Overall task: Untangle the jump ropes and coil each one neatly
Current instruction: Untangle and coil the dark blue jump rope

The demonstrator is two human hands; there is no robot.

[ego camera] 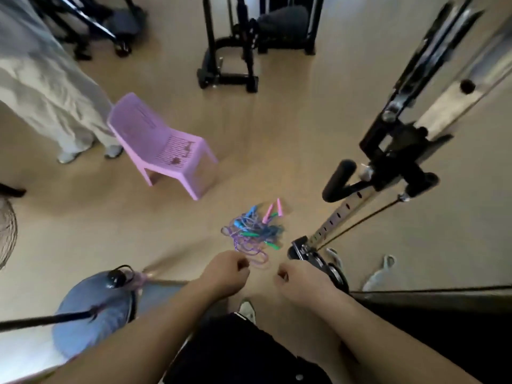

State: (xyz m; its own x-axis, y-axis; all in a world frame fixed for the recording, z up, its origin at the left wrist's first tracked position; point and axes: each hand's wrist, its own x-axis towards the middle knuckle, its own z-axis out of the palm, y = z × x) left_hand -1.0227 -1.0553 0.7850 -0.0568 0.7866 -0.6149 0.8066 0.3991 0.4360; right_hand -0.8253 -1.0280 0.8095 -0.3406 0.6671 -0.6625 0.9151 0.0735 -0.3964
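A tangled heap of jump ropes (253, 234) lies on the tan floor ahead of me, with purple and blue cords, blue, green and pink handles (279, 207). My left hand (225, 273) hovers just short of the nearest purple loops, fingers curled into a loose fist with nothing in it. My right hand (297, 281) is level with it to the right, also curled and holding nothing. Neither hand touches the ropes.
A purple plastic chair (160, 145) stands beyond the ropes on the left. A cable machine post (388, 167) with a black handle rises on the right, its pulley base (307, 253) near my right hand. Another person's legs (55, 106) are far left. A blue dome (94, 309) sits lower left.
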